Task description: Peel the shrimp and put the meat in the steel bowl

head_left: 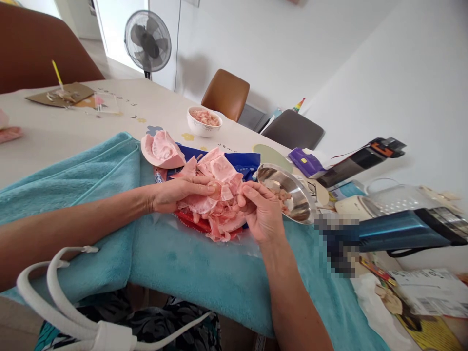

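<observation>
A heap of pink pomelo peel and membrane scraps (222,168) lies on a blue and red plastic bag (241,158), spread over a teal towel (164,258). My left hand (190,192) is closed around a pomelo segment (216,189), thumb pressed on top. Close beside it, my right hand (258,204) pinches thumb and forefinger together at the segment's right side; what lies between those fingertips is too small to make out. A thick, cup-shaped piece of pomelo rind (163,150) rests behind my left hand. Just right of my right hand stands a steel bowl (305,200) with some scraps in it.
Farther back on the table (161,105) is a white bowl (204,127) of peeled pomelo flesh. On the right are a blue bottle (405,229), a dark bottle (351,165) and a purple box (306,162). White cables (69,312) hang at the lower left.
</observation>
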`<state>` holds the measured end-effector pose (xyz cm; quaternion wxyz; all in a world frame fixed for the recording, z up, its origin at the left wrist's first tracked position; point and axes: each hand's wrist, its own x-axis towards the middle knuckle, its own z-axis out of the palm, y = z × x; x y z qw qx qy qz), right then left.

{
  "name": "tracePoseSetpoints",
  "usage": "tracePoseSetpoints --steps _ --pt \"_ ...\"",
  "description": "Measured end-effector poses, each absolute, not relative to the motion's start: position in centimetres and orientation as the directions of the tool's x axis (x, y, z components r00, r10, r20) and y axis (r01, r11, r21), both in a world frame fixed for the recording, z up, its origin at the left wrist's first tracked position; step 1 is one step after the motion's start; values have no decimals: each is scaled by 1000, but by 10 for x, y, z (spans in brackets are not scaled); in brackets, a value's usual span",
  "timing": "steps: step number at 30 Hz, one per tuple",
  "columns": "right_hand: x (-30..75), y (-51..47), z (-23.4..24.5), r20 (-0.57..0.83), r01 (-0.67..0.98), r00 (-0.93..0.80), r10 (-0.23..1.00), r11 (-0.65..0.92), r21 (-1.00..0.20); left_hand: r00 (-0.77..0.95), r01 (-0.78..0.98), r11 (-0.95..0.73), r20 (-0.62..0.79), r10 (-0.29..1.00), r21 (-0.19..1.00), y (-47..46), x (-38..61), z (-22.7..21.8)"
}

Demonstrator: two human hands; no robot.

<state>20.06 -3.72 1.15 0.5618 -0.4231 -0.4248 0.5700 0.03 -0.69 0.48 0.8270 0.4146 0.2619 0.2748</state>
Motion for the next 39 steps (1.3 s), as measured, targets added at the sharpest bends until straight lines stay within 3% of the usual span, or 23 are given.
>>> tracePoseSetpoints --steps 6,11,17,20,26,33,35,39 --pt "200 -38 12 65 -223 25 998 69 -972 673 -216 473 -221 706 854 -7 1 3" --pt "204 -40 21 195 -120 190 962 220 -968 654 -212 489 -250 714 846 -5 1 3" --pt "241 -32 38 403 201 428 809 349 -915 633 -202 462 -245 735 864 -4 1 3" --pt "269 -20 36 477 375 495 726 317 -871 627 -214 442 -225 746 871 -4 1 4" --pt "319 -3 19 463 695 416 783 55 -717 631 -247 431 -193 751 868 -3 2 5" --pt "317 -5 27 439 806 432 787 -118 -581 612 -276 475 -228 757 836 -2 1 4" --pt "310 -6 32 468 816 411 782 -87 -571 568 -292 447 -222 792 845 -3 1 3" --pt "280 -16 35 615 789 322 719 156 -595 528 -291 384 -187 828 876 -3 1 2"
